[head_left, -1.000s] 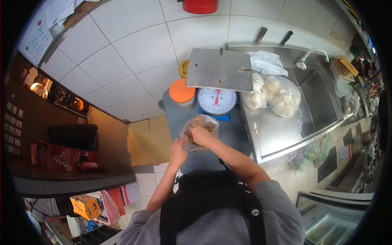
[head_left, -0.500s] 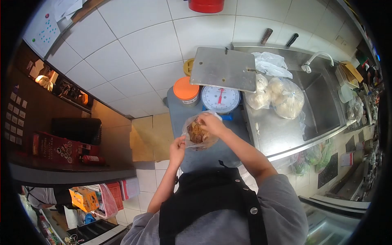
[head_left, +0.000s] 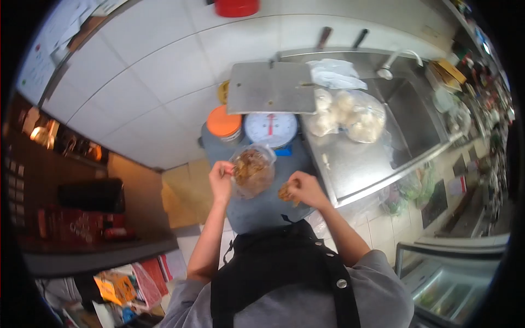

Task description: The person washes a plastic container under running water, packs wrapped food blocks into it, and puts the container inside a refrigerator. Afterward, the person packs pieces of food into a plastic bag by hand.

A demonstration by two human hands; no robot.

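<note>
A clear plastic bag with brown, shredded-looking food inside rests on the grey tabletop, its mouth open. My left hand pinches the bag's left edge. To the right of the bag, my right hand is closed on a clump of brown food, held apart from the bag over the table. Just behind the bag stands a blue scale with a white dial and a flat metal plate on top. An orange-lidded tub is left of the scale.
At the right is a steel sink with a faucet. Bags of white, rounded items lie on its drainboard, near a crumpled white bag. A glass-topped cooler stands at the lower right.
My right hand has come out of the bag and moved right and down with a clump of food. The left hand still grips the bag's edge. The view has shifted.
</note>
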